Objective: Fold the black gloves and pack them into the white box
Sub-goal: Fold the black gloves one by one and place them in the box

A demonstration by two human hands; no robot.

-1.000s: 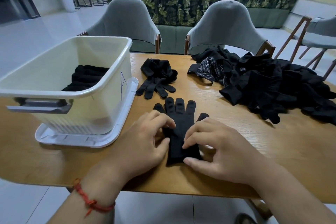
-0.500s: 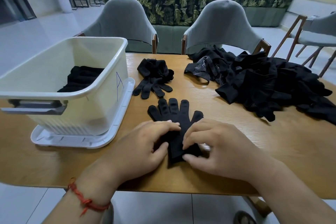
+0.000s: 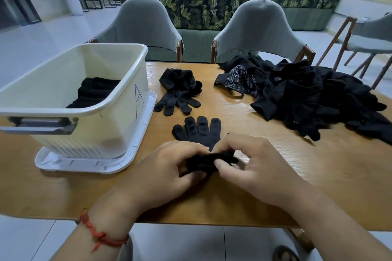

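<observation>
A pair of black gloves (image 3: 198,132) lies flat on the wooden table (image 3: 318,176) in front of me, fingers pointing away. My left hand (image 3: 167,171) and my right hand (image 3: 254,167) both pinch the cuff end, which is lifted and rolled up off the table between my fingertips. The white box (image 3: 118,82) stands at the left on its lid (image 3: 135,154), with folded black gloves (image 3: 93,93) stacked inside. Another black glove pair (image 3: 180,91) lies beyond, beside the box.
A large heap of black gloves (image 3: 307,99) covers the right side of the table. Two grey chairs (image 3: 140,29) (image 3: 258,32) stand at the far edge, with a leaf-patterned sofa behind. A third chair (image 3: 369,38) is at far right.
Both hands went from pressing the gloves flat to gripping the cuff end and lifting it, rolling it toward the fingers. The view shifted slightly.
</observation>
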